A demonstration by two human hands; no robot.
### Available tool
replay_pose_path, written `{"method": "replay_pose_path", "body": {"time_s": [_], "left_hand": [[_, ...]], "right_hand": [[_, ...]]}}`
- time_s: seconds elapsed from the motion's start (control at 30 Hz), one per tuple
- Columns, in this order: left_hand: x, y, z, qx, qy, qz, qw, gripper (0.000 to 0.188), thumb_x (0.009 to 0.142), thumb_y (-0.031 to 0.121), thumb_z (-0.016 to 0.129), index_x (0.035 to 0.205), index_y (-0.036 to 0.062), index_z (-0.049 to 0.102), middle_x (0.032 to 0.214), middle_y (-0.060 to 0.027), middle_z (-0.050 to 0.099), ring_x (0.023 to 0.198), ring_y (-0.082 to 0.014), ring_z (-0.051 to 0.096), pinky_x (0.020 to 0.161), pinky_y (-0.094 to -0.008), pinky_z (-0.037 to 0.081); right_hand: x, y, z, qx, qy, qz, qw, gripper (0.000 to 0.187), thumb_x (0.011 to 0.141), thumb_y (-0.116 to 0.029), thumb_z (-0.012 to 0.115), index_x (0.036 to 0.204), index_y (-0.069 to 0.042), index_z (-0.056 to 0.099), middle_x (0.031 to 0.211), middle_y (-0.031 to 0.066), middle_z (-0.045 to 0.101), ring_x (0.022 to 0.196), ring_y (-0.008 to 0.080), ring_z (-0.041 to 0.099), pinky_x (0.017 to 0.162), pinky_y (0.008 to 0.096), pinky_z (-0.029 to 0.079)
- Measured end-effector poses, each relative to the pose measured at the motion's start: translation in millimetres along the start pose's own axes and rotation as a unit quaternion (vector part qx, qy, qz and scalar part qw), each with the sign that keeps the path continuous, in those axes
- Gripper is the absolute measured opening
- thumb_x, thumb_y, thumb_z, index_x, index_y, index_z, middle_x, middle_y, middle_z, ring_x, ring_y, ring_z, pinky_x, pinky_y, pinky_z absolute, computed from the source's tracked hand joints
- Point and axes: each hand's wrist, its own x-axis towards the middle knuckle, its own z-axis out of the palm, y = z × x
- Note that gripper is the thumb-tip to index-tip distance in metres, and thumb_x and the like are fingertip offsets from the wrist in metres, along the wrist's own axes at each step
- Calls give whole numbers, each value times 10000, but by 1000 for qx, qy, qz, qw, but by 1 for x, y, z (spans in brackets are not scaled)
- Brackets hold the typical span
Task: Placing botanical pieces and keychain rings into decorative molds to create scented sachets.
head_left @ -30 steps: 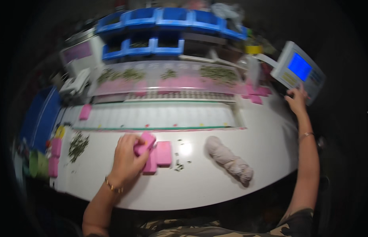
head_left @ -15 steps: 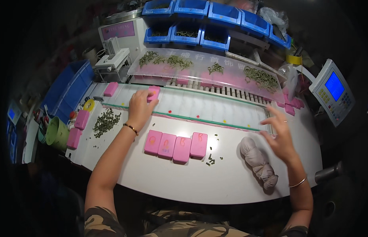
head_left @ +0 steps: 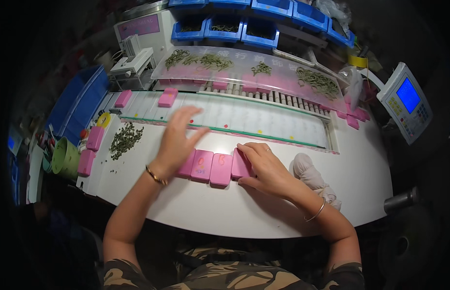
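My left hand [head_left: 175, 140] is slightly blurred, fingers apart and holding nothing, over the near edge of a long white glass-edged strip [head_left: 244, 116]. Its wrist partly covers the leftmost pink block [head_left: 187, 165] of a row on the white table. Beside that lie a second marked pink block [head_left: 202, 166] and a third marked pink block [head_left: 221, 169]. My right hand [head_left: 263, 166] is closed round the rightmost pink block [head_left: 240, 164], thumb at its near side. On the strip rest one pink block [head_left: 168, 97] and another pink block [head_left: 122, 98] farther left.
A rolled pale cloth [head_left: 309, 171] lies right of my right hand. Dark green bits [head_left: 125, 140] are heaped at left. Behind the strip, a clear tray [head_left: 283, 77] bears green ring-like pieces. Blue bins [head_left: 225, 26] stand at the back; a control panel [head_left: 406, 104] stands at right.
My left hand has let go of the pink block on the strip and come nearer to me. My right hand has moved left and down onto the rightmost block of the row. The view has shifted slightly.
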Motion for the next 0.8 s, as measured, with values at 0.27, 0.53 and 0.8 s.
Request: {"method": "replay_pose_path", "body": {"time_s": [0.27,0.53,0.8], "left_hand": [[-46,65,16,-581,-237,-260,734,475,999,264,570,1367,-19,469,1200,-99,617,1040,-105,604,846,-233,517],[-58,105,18,-564,-296,-174,751,741,838,150,760,1462,31,377,1312,-86,493,1207,-178,526,989,-325,486],[-55,88,5,-453,-347,-87,817,903,723,80,841,1493,66,369,1129,-39,455,1158,-176,506,1026,-310,438]], "right_hand": [[-23,-32,-23,32,142,-61,987,760,665,-105,816,1331,5,468,1275,199,519,1162,393,500,987,444,419],[-56,-55,-14,319,182,21,930,760,721,-192,851,1360,-26,476,1259,138,561,1156,264,541,916,352,470],[-56,-59,3,194,179,-9,965,532,776,-69,764,1253,-6,537,1174,152,601,974,265,609,819,357,515]]}}
